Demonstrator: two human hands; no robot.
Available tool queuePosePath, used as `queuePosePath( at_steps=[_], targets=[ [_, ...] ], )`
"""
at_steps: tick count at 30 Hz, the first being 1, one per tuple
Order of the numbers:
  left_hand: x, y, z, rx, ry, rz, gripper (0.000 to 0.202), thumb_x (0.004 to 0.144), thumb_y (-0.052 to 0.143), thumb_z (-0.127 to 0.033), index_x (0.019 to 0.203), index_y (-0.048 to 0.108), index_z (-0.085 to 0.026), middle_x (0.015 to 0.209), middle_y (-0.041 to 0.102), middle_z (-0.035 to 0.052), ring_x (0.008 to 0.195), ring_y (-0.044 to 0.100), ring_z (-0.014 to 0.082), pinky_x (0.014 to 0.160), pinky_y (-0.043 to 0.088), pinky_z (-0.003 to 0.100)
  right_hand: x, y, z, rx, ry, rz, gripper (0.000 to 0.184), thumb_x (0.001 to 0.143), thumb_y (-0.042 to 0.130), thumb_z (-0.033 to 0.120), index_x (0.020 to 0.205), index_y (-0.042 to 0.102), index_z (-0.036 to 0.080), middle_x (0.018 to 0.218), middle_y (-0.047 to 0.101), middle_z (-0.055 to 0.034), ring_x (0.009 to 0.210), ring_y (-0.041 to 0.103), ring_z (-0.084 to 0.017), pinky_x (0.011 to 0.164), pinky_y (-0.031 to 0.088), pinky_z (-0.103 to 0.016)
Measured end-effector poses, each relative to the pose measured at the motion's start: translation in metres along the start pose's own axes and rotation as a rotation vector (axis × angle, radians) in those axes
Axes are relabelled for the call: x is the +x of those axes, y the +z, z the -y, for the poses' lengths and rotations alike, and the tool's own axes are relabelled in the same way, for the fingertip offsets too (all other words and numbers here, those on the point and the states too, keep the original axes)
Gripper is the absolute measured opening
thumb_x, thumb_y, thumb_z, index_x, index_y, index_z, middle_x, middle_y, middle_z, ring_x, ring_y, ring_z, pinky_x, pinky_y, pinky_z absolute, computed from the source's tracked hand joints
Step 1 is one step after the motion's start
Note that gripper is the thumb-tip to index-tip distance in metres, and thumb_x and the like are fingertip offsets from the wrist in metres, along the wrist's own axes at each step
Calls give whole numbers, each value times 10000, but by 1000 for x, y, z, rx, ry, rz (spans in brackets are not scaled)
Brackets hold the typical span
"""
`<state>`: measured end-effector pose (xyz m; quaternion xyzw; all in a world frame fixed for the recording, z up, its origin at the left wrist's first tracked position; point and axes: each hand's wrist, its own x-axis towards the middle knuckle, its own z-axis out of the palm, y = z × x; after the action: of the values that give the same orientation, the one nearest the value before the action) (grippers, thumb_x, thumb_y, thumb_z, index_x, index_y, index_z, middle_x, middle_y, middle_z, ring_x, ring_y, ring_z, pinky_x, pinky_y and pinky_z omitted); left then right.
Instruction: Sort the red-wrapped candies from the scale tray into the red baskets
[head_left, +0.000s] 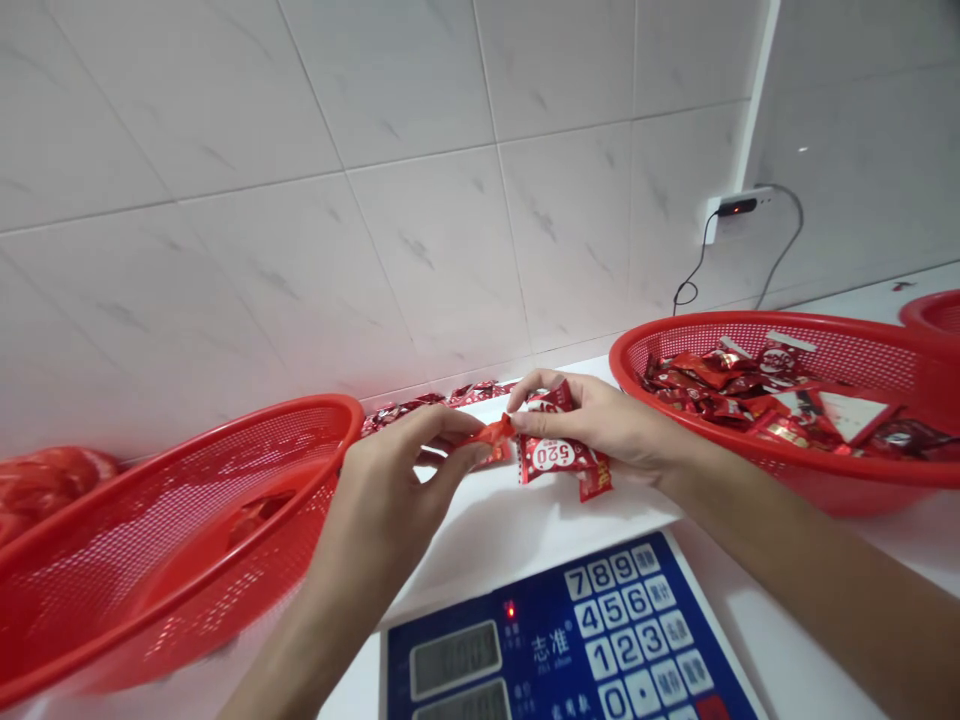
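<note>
Both hands meet above the white pan [495, 550] of a digital scale with a blue keypad panel [540, 650]. My left hand [409, 465] pinches one end of a small orange-red wrapped candy [495, 436] between thumb and fingers. Its other end touches the thumb and fingertip of my right hand [577, 420]. That right hand is also closed around several red wrapped candies [556, 455], one printed with "520". Part of these packets is hidden behind the fingers.
At right a red plastic basket [750, 325] holds many wrapped candies. Another red basket [330, 405] at left has a few packets inside. More candies [476, 392] lie behind the scale along the tiled wall. A plugged-in adapter [737, 207] has a hanging cable. Red bags [52, 485] sit far left.
</note>
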<state>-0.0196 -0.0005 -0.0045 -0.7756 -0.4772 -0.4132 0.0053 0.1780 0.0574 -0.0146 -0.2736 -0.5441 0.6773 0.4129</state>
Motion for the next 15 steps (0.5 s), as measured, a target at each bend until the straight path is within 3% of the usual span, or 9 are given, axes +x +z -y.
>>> queuePosePath(
  at_steps=[4, 7, 12, 15],
  targets=[
    [-2, -5, 5, 362, 446, -186, 137, 956, 633, -133, 878, 686, -231, 863, 745, 27, 797, 683, 186, 669, 522, 272, -6, 0, 14, 121, -9, -78, 416, 577, 976, 126, 832, 650, 172, 721, 713, 4, 622, 668, -104, 585, 543, -197],
    [-4, -8, 8, 500, 684, -238, 184, 932, 641, -41, 914, 653, -224, 882, 743, 45, 832, 645, 198, 743, 520, 298, -7, 1, 17, 161, 0, -62, 388, 619, 969, 150, 833, 646, 171, 746, 728, -11, 624, 683, -113, 589, 563, -208],
    [-7, -10, 9, 526, 839, -205, 164, 907, 650, 0, 934, 646, -161, 834, 721, 87, 807, 604, 215, 751, 513, 316, -5, 2, 13, 195, 10, -70, 397, 598, 973, 114, 837, 659, 159, 758, 731, -16, 632, 683, -106, 586, 569, -190],
    [-5, -7, 10, 528, 821, -142, 157, 927, 611, 0, 904, 659, -148, 831, 716, 87, 788, 603, 212, 742, 513, 316, -4, 3, 10, 191, 15, -80, 358, 647, 947, 108, 846, 656, 164, 752, 723, -15, 645, 684, -110, 602, 572, -197]
  ],
)
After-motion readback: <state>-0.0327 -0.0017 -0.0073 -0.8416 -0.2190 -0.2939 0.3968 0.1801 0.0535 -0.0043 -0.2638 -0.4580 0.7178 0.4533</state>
